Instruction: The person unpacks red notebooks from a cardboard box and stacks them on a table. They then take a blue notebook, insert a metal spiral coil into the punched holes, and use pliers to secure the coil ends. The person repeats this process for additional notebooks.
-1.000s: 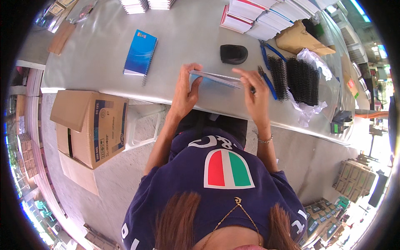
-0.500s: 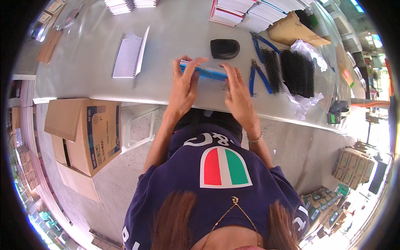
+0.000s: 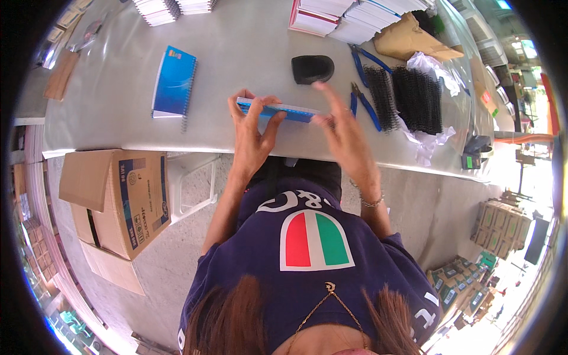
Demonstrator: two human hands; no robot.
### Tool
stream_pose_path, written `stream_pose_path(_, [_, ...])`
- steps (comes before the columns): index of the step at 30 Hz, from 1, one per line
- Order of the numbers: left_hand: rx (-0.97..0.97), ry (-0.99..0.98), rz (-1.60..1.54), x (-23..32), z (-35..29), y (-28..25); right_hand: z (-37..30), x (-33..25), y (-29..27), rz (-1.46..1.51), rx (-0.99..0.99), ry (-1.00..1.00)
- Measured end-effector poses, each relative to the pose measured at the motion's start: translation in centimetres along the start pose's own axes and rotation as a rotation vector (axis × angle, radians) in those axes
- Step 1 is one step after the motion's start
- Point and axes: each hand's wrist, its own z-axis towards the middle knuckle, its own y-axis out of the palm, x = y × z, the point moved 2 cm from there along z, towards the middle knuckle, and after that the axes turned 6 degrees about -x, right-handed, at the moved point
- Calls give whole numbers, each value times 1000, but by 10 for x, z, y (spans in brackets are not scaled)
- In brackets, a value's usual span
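- The blue notebook (image 3: 278,110) in hand is thin and flat, seen nearly edge-on: a long blue strip with a pale upper edge that looks like white pages, held level just above the near part of the grey table (image 3: 248,53).
- The left hand (image 3: 251,133) clamps the notebook's left end, thumb on the near side and fingers curled over the far edge.
- The right hand (image 3: 343,133) is at the notebook's right end with fingers spread and the forefinger raised; its fingertips are near or on the cover, but whether it grips cannot be told.
- A second blue notebook (image 3: 174,83), wire-bound along its right side, lies flat on the table, well apart to the left.
- A black rounded object (image 3: 312,68) sits just beyond the held notebook.
- Blue-handled pliers (image 3: 364,105) lie just beside the right hand, with black binding coils (image 3: 408,97) on clear plastic next to them.
- Stacks of notebooks (image 3: 331,15) stand along the far edge.
- An open cardboard box (image 3: 115,201) rests on the floor to the left, below the table.
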Motion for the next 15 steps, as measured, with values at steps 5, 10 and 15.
stream_pose_path(5, [60,29,-17,2,-1,1,-8,25,-31,-10,38,175])
stream_pose_path(10, [106,55,-34,-7,-1,4,-14,32,-27,-12,20,-124])
stream_pose_path(15, [109,71,33,-20,-29,2,-23,17,-20,142,-61,8])
